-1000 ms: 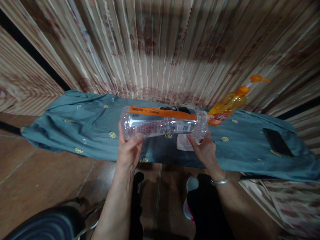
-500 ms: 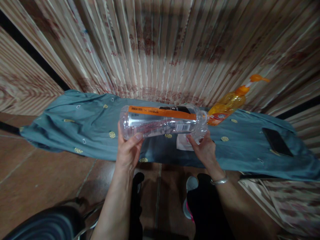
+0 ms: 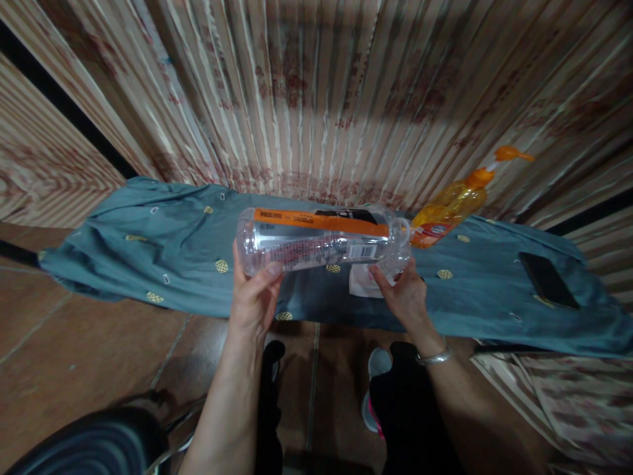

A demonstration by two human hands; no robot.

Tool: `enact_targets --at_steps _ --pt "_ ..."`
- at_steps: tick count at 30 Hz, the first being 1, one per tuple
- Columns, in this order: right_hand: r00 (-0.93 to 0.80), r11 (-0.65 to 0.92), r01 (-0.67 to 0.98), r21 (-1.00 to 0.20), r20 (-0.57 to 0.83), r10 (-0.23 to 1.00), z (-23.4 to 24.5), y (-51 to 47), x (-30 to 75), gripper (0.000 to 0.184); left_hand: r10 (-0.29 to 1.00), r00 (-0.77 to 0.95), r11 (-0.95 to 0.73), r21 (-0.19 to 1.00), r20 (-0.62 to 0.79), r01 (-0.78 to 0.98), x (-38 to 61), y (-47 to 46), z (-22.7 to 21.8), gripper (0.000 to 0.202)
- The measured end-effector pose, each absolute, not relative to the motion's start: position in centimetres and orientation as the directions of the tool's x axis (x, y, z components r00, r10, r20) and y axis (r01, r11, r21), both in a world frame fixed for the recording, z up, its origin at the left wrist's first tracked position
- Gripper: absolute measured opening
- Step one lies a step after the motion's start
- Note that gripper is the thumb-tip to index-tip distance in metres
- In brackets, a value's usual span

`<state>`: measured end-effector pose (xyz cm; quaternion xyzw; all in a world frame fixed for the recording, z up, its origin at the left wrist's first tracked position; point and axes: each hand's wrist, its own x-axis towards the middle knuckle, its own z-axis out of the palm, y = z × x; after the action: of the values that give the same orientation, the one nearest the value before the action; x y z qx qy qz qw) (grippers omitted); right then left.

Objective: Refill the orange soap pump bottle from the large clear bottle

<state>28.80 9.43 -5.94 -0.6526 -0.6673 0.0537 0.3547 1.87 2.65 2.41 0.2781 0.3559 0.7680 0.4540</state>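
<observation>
I hold a clear plastic bottle (image 3: 321, 241) with an orange and black label sideways, above a table draped in teal cloth (image 3: 163, 251). My left hand (image 3: 254, 297) grips the bottle's base end, thumb on its side. My right hand (image 3: 404, 293) is closed round the neck end on the right, and a silver bangle shows on that wrist. A small white paper or cloth (image 3: 363, 284) lies on the teal cloth just under the bottle's neck, partly hidden by my right hand.
An orange pump bottle (image 3: 452, 208) stands at the back right of the table. A black phone (image 3: 548, 280) lies on the cloth at far right. Patterned curtains hang behind. Brown floor tiles, my shoes and a dark round object (image 3: 93, 442) are below.
Almost nothing: the bottle and both hands hold the same pose, with only a slight shift of the view.
</observation>
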Motion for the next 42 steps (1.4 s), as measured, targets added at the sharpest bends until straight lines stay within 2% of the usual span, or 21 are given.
enact_targets --at_steps 14,27,42 --pt "0.096 0.158 0.819 -0.552 0.403 0.910 -5.83 9.36 28.80 0.077 0.900 -0.410 -0.353 0.803 0.151 -0.480 1.64 2.74 2.17 0.066" --pt "0.102 0.150 0.834 -0.531 0.415 0.904 -6.04 9.44 28.77 0.081 0.895 -0.432 -0.348 0.778 0.110 -0.523 1.87 2.74 2.33 0.065" --pt "0.100 0.131 0.844 -0.520 0.392 0.915 -5.95 9.39 28.75 0.077 0.899 -0.416 -0.336 0.820 0.133 -0.464 1.49 2.69 2.13 0.073"
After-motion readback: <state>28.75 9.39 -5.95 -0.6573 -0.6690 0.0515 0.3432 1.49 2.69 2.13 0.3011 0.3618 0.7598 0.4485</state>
